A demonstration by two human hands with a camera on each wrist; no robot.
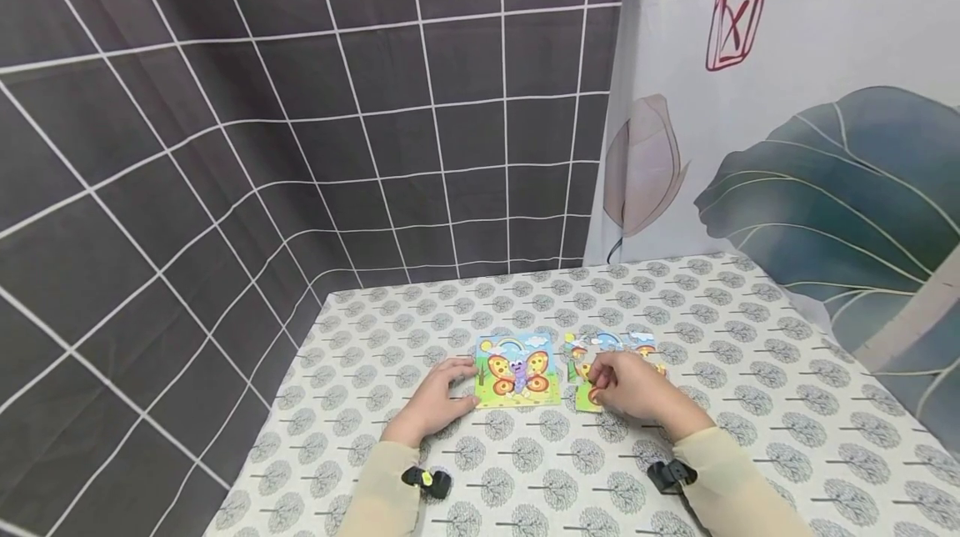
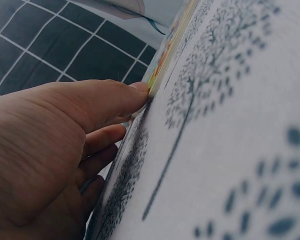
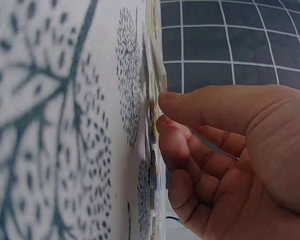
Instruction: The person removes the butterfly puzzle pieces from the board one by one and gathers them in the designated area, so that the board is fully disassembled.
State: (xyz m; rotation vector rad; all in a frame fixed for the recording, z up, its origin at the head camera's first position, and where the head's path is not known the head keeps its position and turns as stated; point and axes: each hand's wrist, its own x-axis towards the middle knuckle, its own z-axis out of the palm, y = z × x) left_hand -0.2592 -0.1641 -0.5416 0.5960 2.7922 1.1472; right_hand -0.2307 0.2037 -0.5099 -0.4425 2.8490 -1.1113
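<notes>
A square butterfly picture board (image 1: pixel 537 345) lies flat on the table, with a rainbow, sun and green ground on it. At its left edge rests my left hand (image 1: pixel 433 400), thumb tip at the lower corner and fingers spread by the side. In the left wrist view the thumb (image 2: pixel 132 95) meets the board's thin edge. My right hand (image 1: pixel 636 387) pinches a green puzzle piece (image 1: pixel 586 398) between thumb and index finger, low over the cloth. Several loose puzzle pieces (image 1: pixel 609 342) with matching sky and butterfly parts lie behind that hand, which partly hides them.
The tablecloth (image 1: pixel 555 487) is white with grey trees. A dark grid curtain (image 1: pixel 390 145) hangs at the back and left, and a pale curtain with leaf prints (image 1: pixel 660 37) hangs at the right. Each wrist wears a black strap (image 1: pixel 671 477).
</notes>
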